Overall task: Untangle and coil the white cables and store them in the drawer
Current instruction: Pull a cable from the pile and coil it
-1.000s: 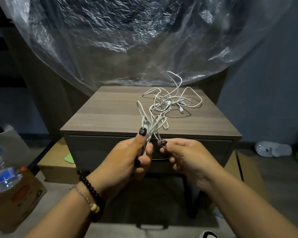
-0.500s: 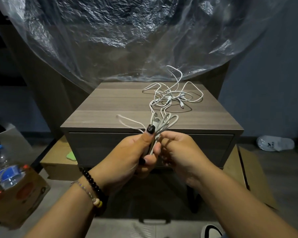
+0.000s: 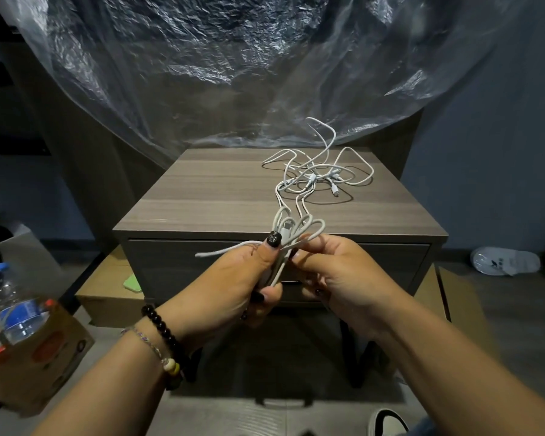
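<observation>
A tangle of white cables (image 3: 318,174) lies on the back right of the wooden nightstand (image 3: 221,196). Strands run from it forward to a folded bundle of white cable (image 3: 291,229) held in front of the closed drawer (image 3: 183,262). My left hand (image 3: 249,278) grips that bundle, thumb pressed on top, with a loose end sticking out to the left. My right hand (image 3: 337,272) pinches the same cable loops right beside the left hand's fingers.
Crinkled clear plastic sheeting (image 3: 233,58) hangs behind the nightstand. A water bottle (image 3: 13,306) sits in a cardboard box (image 3: 41,357) at the lower left. Flat cardboard (image 3: 107,287) lies under the nightstand's left side. A white slipper (image 3: 504,262) rests on the floor at right.
Both hands have drawn together and more cable is folded into the bundle. The loose end has swung further to the left. The tangle on the nightstand is slightly pulled forward.
</observation>
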`<state>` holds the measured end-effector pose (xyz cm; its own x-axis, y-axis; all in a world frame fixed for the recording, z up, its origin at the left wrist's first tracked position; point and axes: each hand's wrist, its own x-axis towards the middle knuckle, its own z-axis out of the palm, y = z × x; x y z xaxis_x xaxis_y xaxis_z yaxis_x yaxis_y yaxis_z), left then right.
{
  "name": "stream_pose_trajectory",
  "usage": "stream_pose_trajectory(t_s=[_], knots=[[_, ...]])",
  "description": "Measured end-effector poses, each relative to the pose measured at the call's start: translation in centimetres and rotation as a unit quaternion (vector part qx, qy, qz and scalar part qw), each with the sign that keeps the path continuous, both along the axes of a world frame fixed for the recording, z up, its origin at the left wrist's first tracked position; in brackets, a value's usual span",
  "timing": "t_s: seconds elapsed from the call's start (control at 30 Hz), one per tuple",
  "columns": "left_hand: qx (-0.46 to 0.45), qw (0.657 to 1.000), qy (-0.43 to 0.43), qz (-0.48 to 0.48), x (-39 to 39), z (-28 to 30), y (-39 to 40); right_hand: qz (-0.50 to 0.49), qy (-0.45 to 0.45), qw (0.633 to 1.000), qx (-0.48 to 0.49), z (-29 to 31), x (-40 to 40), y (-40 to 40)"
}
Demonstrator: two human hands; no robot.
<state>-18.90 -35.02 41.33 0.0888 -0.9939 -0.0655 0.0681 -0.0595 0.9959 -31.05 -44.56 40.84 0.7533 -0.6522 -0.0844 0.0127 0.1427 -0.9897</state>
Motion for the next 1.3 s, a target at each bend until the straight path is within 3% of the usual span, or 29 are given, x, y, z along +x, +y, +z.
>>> stream_pose_trajectory(t_s=[0.2,0.33,0.47,0.63,0.77,1.3], knots=[[-0.027,0.995,-0.031,0.089,0.1,-0.7,-0.6,0.024,0.041,0.999,0.002,-0.3,0.1,0.2],[-0.036,0.984,-0.048,0.168,0.5,-0.9,-0.9,0.017,0.019,0.998,0.055,-0.1,0.1,0.2],[-0.027,0.975,-0.046,0.215,1.0,-0.8,-1.1,0.013,0.041,0.999,0.0,0.3,-0.3,0.0],[-0.006,0.97,-0.089,0.228,1.2,-1.4,-1.1,0.056,-0.002,0.998,-0.041,0.7,-0.9,-0.2],[0.022,0.972,-0.06,0.225,1.2,-1.6,-1.5,0.089,-0.05,0.994,-0.042,0.5,-1.1,0.0],[0.038,0.959,-0.153,0.237,1.4,-1.3,-1.3,0.153,-0.135,0.979,0.013,0.7,-2.1,-0.1]])
